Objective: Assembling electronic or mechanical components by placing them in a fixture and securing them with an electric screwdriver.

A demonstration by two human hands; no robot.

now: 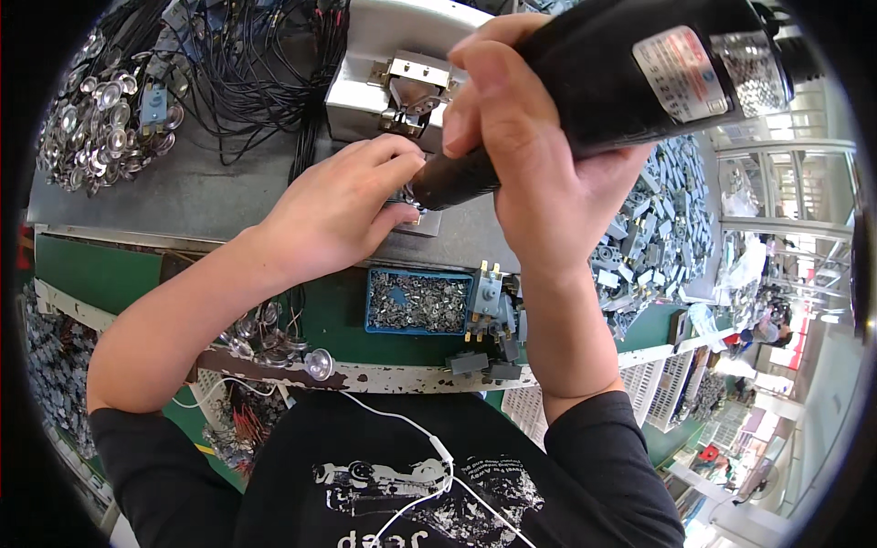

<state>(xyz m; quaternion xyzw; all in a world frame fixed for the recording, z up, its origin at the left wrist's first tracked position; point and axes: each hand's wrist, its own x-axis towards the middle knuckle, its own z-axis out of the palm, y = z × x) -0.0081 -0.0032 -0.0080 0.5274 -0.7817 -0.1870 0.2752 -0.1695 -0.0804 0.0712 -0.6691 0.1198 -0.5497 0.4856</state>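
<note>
My right hand [539, 173] is wrapped round a black electric screwdriver [603, 82], its body slanting from upper right down to the left. The screwdriver's narrow nose points at the fingers of my left hand [333, 201]. Those left fingers are closed on a small part at a metal block on the bench; the part is mostly hidden by the fingers and the nose. Just beyond stands a bent sheet-metal bracket [365, 91] bearing a metal fixture [416, 87]. Nearer to me sits a blue tray [369, 306] of small metal pieces, with grey switches [489, 292] beside it.
Shiny round metal cups [110, 119] lie heaped at the far left, next to black wires [265, 78]. A large pile of grey switches [667, 219] covers the right side. More metal cups [318, 363] lie near the chipped front edge [393, 377]. A white cable [402, 418] hangs over my shirt.
</note>
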